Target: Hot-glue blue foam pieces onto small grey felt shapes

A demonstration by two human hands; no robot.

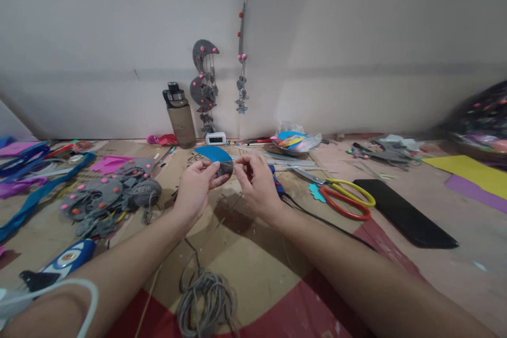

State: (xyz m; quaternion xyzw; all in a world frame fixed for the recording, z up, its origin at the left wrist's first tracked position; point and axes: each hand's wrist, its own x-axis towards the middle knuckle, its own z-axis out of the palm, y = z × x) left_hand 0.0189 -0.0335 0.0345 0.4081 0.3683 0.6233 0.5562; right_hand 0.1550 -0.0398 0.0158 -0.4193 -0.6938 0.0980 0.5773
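My left hand grips a curved felt piece, bright blue above with dark grey showing below. Its thumb lies on the near face, with fingers behind. Just to the right, my right hand has thumb and fingertips pinched together by the piece's right edge. What sits between those fingertips is too small to make out. Below both hands lies a loose bundle of grey cord. A blue tool with a black cable, partly hidden, rests beside the right hand.
At left are grey felt pieces with pink and orange pompoms and a grey yarn ball. Scissors and a black phone lie at right. A bottle stands behind; grey felt garlands hang on the white wall.
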